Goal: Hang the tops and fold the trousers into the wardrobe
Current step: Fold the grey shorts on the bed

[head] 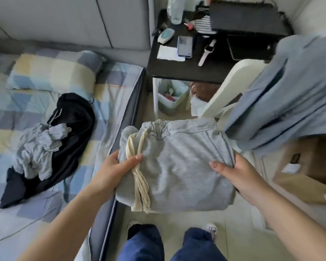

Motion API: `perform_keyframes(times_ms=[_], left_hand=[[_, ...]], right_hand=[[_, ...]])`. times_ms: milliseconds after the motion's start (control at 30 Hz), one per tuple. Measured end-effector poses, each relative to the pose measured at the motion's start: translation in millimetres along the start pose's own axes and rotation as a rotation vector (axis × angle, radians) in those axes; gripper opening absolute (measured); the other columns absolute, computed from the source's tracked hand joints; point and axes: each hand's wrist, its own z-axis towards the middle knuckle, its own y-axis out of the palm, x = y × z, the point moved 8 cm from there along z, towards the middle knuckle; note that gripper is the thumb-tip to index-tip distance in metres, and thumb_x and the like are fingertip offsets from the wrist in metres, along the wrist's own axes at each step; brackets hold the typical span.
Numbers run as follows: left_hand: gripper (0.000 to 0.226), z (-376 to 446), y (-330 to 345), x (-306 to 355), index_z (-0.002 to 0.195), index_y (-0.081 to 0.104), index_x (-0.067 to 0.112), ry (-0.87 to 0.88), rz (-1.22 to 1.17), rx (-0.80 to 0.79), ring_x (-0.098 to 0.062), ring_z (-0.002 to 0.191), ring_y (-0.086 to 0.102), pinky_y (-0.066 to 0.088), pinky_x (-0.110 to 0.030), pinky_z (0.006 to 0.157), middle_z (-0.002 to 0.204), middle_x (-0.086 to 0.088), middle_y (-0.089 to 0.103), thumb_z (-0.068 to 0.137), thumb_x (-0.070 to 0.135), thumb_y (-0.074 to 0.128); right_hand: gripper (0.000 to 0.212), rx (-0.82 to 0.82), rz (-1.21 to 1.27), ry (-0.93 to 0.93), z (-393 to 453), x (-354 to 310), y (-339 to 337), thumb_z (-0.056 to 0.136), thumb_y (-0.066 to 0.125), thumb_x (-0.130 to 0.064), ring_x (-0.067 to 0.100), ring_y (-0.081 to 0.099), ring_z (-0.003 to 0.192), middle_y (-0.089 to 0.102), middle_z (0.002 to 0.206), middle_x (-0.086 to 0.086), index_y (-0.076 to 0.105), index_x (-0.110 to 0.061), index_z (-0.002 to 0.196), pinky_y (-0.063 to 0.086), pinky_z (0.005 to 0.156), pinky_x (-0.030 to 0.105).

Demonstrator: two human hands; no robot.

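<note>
Folded grey trousers (177, 166) with a cream drawstring (139, 178) hang in the air over the floor beside the bed. My left hand (119, 166) grips their left edge, thumb on top pinning the drawstring. My right hand (235, 172) grips the right edge, thumb on top and fingers underneath. On the bed (17, 213) lie black trousers (73, 140) in a loose heap, with a crumpled grey garment (36, 147) on top of them. A light blue garment (282, 95) drapes over a white chair (226, 91) at the right.
A black side table (177, 72) behind the trousers carries a phone, a watch and small items. Under it stands a small bin (172, 97). Cardboard boxes (305, 176) sit on the floor at right. A checked pillow (55, 70) lies at the bed's head.
</note>
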Motion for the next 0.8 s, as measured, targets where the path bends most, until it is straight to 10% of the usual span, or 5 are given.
perform_keyframes(times_ms=[333,500,633,800], left_hand=[[0.092,0.1,302.6,27.8,0.111,0.063,0.006,-0.004,0.147,-0.401,-0.032,0.095,0.070,0.053,-0.045,0.088,0.103,-0.014,0.072,0.036,0.053,0.091],[0.053,-1.9,427.8,33.2,0.108,0.065,0.009,-0.018,0.259,-0.522,-0.028,0.091,0.071,0.054,-0.041,0.085,0.099,-0.011,0.074,0.067,0.037,0.084],[0.079,8.9,522.3,34.9,0.111,0.063,0.016,-0.007,0.355,-0.644,-0.024,0.090,0.072,0.055,-0.038,0.081,0.099,-0.005,0.075,0.043,0.046,0.088],[0.049,39.9,620.3,26.9,0.109,0.063,0.019,-0.040,0.443,-0.765,-0.023,0.086,0.072,0.055,-0.041,0.084,0.094,-0.004,0.075,0.068,0.034,0.084]], right_hand=[[0.088,0.371,0.275,-0.013,-118.6,36.3,-257.9,0.025,0.089,-0.060,0.012,0.071,0.086,0.075,0.093,-0.006,0.065,-0.027,0.103,0.055,0.069,0.028],[0.086,0.586,0.343,-0.037,-166.1,52.8,-353.5,0.026,0.088,-0.062,0.014,0.071,0.088,0.074,0.097,-0.005,0.067,-0.027,0.102,0.054,0.076,0.033],[0.080,0.716,0.431,-0.048,-188.6,68.3,-411.7,0.037,0.089,-0.055,0.013,0.071,0.088,0.074,0.097,-0.005,0.065,-0.022,0.105,0.055,0.069,0.026],[0.017,0.935,0.499,0.005,-194.8,92.7,-472.6,0.082,0.068,-0.019,0.013,0.072,0.079,0.075,0.088,-0.006,0.066,-0.023,0.099,0.054,0.068,0.030]])
